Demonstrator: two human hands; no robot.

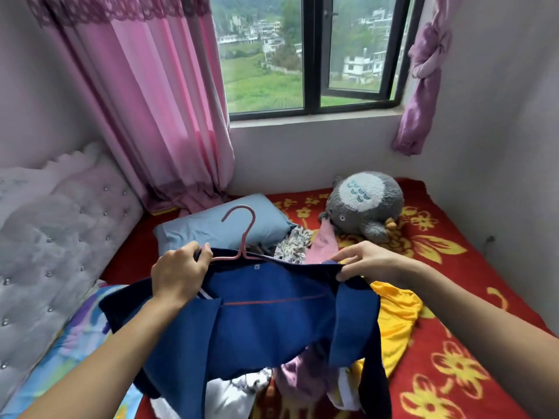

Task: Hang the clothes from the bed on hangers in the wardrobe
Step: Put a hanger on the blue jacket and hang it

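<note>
**Left hand (178, 272) and right hand (360, 261) gripping a blue top (272, 316) on a pink hanger (245, 240)**

The left hand is curling round the top's left shoulder and the hanger arm under it. The hanger is sitting inside the neck, hook pointing up. The top is hanging just above the pile of clothes (393, 322) on the bed (453, 358). The right hand is pinching the right shoulder edge. That edge probably needs drawing over the hanger's end, keeping both shoulders level.

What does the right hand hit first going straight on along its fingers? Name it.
Probably the pink hanger: the right hand points left along the blue garment it pinches, though depth is unclear.
</note>
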